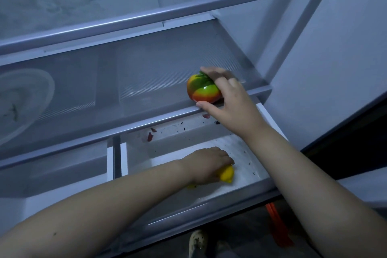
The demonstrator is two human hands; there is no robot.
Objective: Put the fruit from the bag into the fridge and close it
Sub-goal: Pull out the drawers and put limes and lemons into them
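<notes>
A glossy red, orange and green fruit [202, 89] with green leaves on top rests on the front right of the glass fridge shelf [134, 81]. My right hand [228, 98] wraps it from the right, thumb below and fingers over the top. Lower down, my left hand [207, 163] is closed over a yellow lemon [227, 174] inside the pulled-out white drawer [259, 169] at the fridge's bottom right. Most of the lemon is hidden under my fingers. No bag is in view.
A pale round plate or lid [23, 98] shows dimly under the shelf at the left. Dark crumbs and red scraps [150, 135] litter the drawer's back ledge. A second drawer [62, 174] lies to the left. An orange object [278, 226] sits on the floor below.
</notes>
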